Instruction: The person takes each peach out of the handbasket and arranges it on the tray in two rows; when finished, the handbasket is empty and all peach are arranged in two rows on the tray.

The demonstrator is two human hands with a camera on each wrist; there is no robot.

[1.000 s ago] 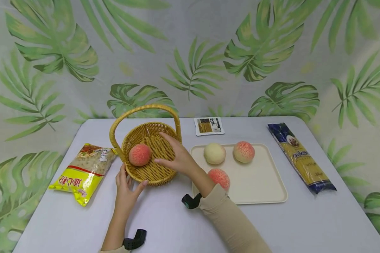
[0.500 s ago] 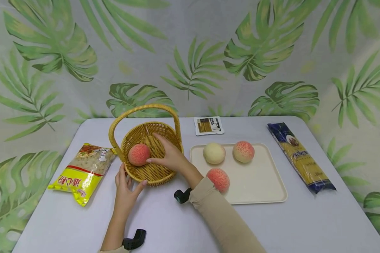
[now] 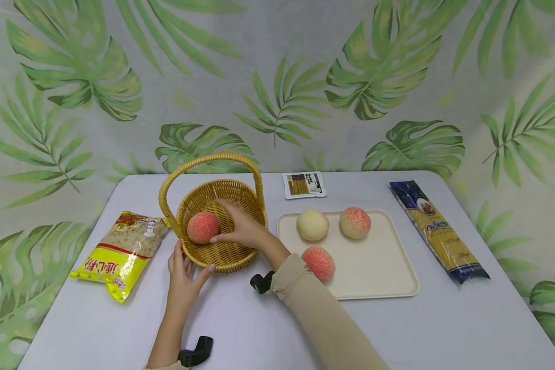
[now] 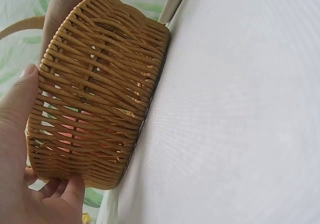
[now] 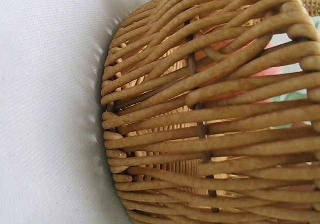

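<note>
A woven wicker basket (image 3: pixel 233 257) with a tall arched handle stands on the left part of the table. Inside it, at the left, lies one pink-red peach (image 3: pixel 203 227). My left hand (image 3: pixel 183 280) grips the basket's near-left side, thumb by the rim and fingers curled against the weave, as the left wrist view shows. Reaching in over the right rim, my right hand (image 3: pixel 245 227) has its thumb and fingers spread. The thumb tip is at the peach's right side; whether it touches cannot be told. In the right wrist view the basket wall (image 5: pixel 210 119) hides that hand.
A cream tray (image 3: pixel 374 272) at the right bears a pale peach (image 3: pixel 312 224), a red-speckled peach (image 3: pixel 355 222) and a pink peach (image 3: pixel 319 263). A pasta bag (image 3: pixel 120 254) lies far left, a spaghetti pack (image 3: pixel 439 231) far right, and a small sachet (image 3: pixel 304 185) at the back.
My right hand has moved left inside the basket, bringing its thumb closer to the peach. The left hand, the basket and the peach stay where they were.
</note>
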